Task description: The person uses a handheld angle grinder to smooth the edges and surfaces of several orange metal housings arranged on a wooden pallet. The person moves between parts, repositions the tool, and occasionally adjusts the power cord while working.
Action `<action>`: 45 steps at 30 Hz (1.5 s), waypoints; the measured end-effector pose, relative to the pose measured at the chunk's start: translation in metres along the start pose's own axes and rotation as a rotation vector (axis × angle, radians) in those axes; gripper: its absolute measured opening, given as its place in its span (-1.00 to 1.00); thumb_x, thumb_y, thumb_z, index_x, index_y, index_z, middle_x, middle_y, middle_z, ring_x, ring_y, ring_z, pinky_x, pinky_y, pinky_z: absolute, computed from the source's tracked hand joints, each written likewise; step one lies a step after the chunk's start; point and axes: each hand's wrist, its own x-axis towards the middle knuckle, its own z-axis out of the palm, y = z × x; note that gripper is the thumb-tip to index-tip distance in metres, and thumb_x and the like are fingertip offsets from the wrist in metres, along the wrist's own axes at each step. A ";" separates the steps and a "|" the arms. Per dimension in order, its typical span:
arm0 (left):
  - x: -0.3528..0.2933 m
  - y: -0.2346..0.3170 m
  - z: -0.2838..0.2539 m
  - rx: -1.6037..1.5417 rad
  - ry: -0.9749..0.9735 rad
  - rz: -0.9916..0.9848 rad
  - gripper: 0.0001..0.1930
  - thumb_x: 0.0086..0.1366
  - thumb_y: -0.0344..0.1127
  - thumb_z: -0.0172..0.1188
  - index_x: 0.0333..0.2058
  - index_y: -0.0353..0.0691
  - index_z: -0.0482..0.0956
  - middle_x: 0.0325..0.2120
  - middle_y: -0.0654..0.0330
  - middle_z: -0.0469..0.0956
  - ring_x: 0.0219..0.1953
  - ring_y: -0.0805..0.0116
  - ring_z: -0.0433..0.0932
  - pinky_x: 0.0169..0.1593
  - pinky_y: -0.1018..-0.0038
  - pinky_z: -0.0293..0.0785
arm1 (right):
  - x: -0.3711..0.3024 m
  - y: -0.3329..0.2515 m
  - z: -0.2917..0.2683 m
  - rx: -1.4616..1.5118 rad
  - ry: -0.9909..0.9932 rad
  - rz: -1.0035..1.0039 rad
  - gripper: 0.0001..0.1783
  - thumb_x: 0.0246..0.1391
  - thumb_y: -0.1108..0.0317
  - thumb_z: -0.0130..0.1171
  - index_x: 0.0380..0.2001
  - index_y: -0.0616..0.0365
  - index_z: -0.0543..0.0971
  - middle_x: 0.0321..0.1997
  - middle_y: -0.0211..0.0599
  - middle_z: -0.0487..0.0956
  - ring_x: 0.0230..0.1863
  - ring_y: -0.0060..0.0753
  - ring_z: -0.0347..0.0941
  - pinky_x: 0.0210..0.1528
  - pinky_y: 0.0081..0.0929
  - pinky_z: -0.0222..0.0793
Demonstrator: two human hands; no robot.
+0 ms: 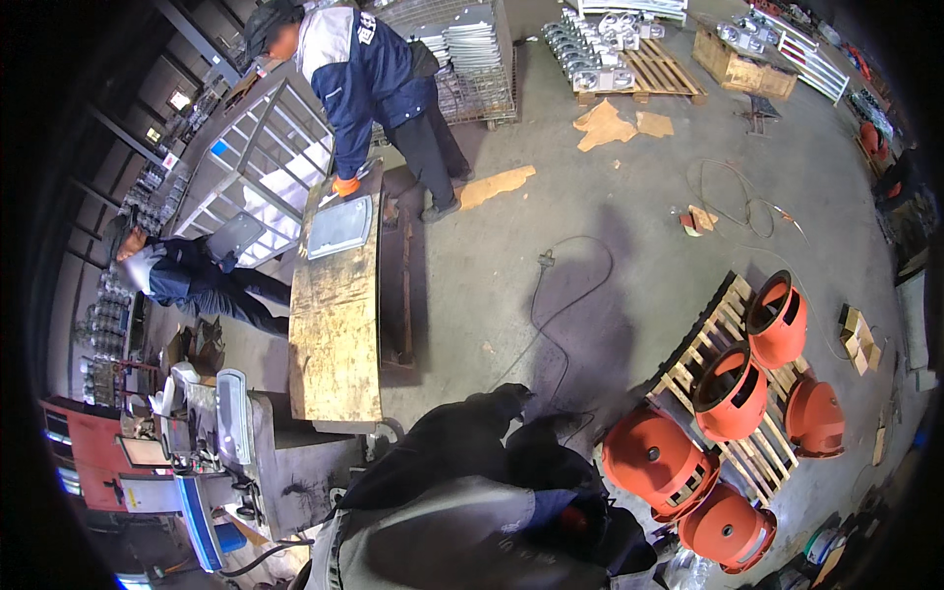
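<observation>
Neither of my hands shows; only my dark clothing (442, 531) fills the lower middle. To my left stands a grey metal machine or cabinet (305, 477), with a pale grey rectangular panel (233, 416) upright beside it. Beyond it runs a long bench with a worn wooden top (334, 344). A grey panel with rounded corners (339, 228) lies flat at its far end. There, a co-worker (364, 84) leans over with an orange-gloved hand (345, 186) at the bench. Another co-worker (192, 270) at the left holds a grey panel (235, 236).
Several orange-red rounded metal housings (659, 457) sit on and around a wooden pallet (752, 452) to my right. A dark cable (565, 344) loops across the floor ahead. Farther off are a white metal rack (261, 147), a wire cage (482, 79) and a pallet of metal parts (600, 59).
</observation>
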 end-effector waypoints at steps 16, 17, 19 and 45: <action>0.062 0.019 0.000 0.185 -0.275 0.084 -0.58 0.37 -0.17 0.33 0.12 -0.21 0.54 -0.04 -0.04 0.63 -0.21 0.03 0.67 -0.20 0.18 0.70 | -0.097 0.063 -0.126 0.279 0.196 -0.137 -0.56 0.39 0.02 0.13 0.12 0.09 0.54 -0.04 -0.27 0.64 -0.04 -0.23 0.56 0.03 -0.22 0.55; 0.064 0.038 0.012 0.067 -0.209 -0.098 -0.61 0.38 -0.17 0.32 0.10 -0.21 0.55 -0.06 -0.04 0.64 -0.25 0.04 0.67 -0.21 0.20 0.69 | -0.102 0.066 -0.125 0.525 0.165 0.048 -0.55 0.33 0.04 0.19 0.12 0.10 0.55 -0.04 -0.22 0.64 -0.04 -0.20 0.57 0.04 -0.20 0.55; 0.068 0.074 0.043 0.112 -0.225 -0.147 -0.66 0.39 -0.21 0.32 0.06 -0.19 0.55 -0.10 -0.04 0.66 -0.29 0.13 0.69 -0.21 0.25 0.70 | -0.117 0.080 -0.113 0.525 0.290 0.006 -0.40 0.30 -0.08 0.21 0.14 0.21 0.51 -0.05 -0.12 0.63 -0.19 -0.15 0.56 -0.15 -0.26 0.56; -0.092 0.046 0.521 0.907 -1.197 -0.757 -0.42 0.42 0.20 0.19 0.19 -0.10 0.50 -0.13 0.06 0.64 -0.16 0.25 0.65 -0.08 0.25 0.60 | -0.068 0.101 0.001 1.065 0.426 -0.023 -0.39 0.28 0.26 0.27 0.31 0.16 0.33 0.03 -0.14 0.62 -0.05 -0.16 0.62 -0.05 -0.15 0.65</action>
